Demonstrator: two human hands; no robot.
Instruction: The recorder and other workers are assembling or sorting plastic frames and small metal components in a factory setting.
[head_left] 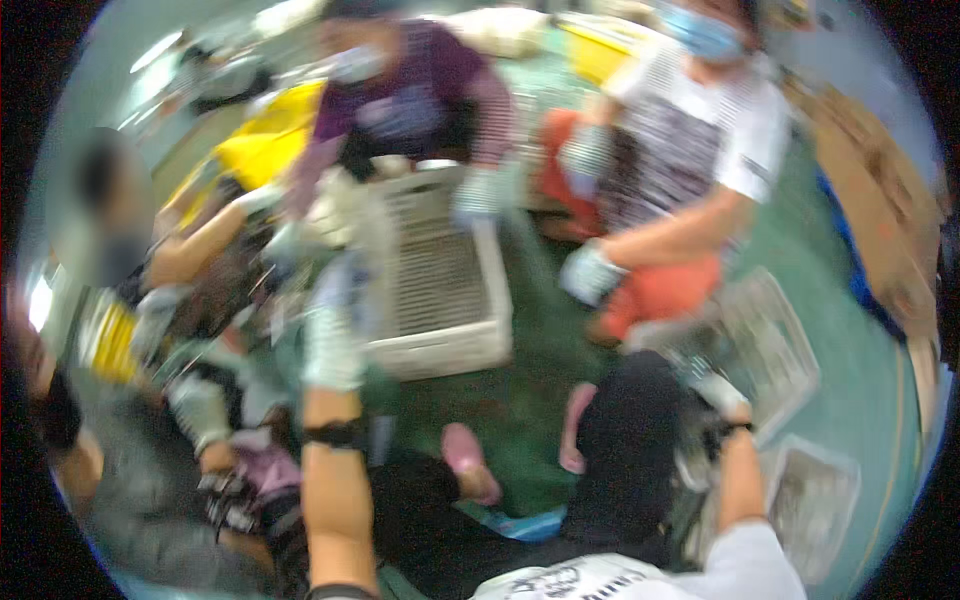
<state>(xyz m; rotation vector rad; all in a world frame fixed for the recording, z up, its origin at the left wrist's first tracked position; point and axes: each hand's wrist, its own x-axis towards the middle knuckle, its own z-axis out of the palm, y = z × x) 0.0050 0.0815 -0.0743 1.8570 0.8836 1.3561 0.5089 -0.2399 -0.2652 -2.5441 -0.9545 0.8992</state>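
The picture is smeared by motion. My left hand [336, 340], in a whitish work glove, reaches forward beside the near left corner of a white plastic crate [440, 355] with a slatted bottom. Bluish blur surrounds its fingers, so I cannot make out what they hold, if anything. Out to the right, my right hand [718, 391], also gloved, is over the near left part of a translucent plastic bin [785, 335]. Its fingers are blurred, and small indistinct things lie below them. A dark band circles each wrist.
Two masked, gloved people sit across from me, one in purple [430, 75], one in a white shirt [690, 140]. Other people crowd the left side. A second translucent bin [815, 510] sits at lower right. Brown cardboard [880, 190] stands far right. The floor [540, 350] is green.
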